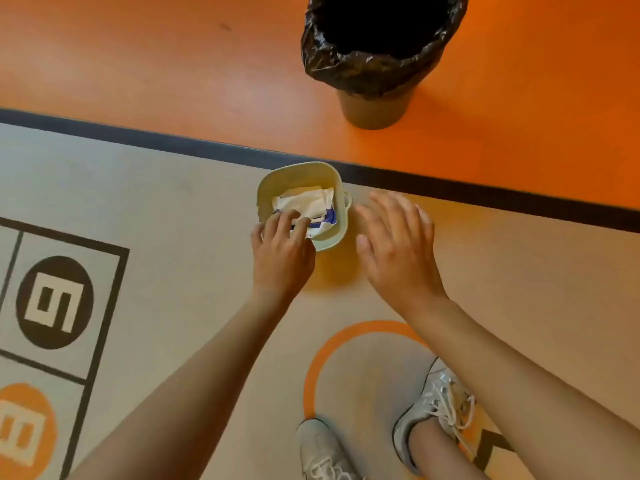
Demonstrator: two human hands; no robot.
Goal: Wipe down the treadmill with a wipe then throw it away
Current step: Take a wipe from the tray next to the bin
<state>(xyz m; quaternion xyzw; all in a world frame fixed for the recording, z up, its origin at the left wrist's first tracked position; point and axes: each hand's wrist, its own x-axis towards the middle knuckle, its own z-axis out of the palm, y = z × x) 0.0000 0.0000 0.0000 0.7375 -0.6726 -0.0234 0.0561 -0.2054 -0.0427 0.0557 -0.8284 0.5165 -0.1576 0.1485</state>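
A small pale green basket (332,174) stands on the floor and holds white wipe packets (308,200) with blue print. My left hand (282,251) reaches into the basket, and its fingertips rest on a packet at the near edge. Whether they pinch it I cannot tell. Beside the basket on the right, my right hand (394,247) hovers with fingers straight and spread, holding nothing. A trash bin (377,102) with a black liner stands beyond on the orange floor. No treadmill is in view.
A dark stripe (173,142) divides the grey floor from the orange floor. Painted squares with numbered circles (55,301) lie at the left. My two grey sneakers (433,414) stand by an orange ring at the bottom.
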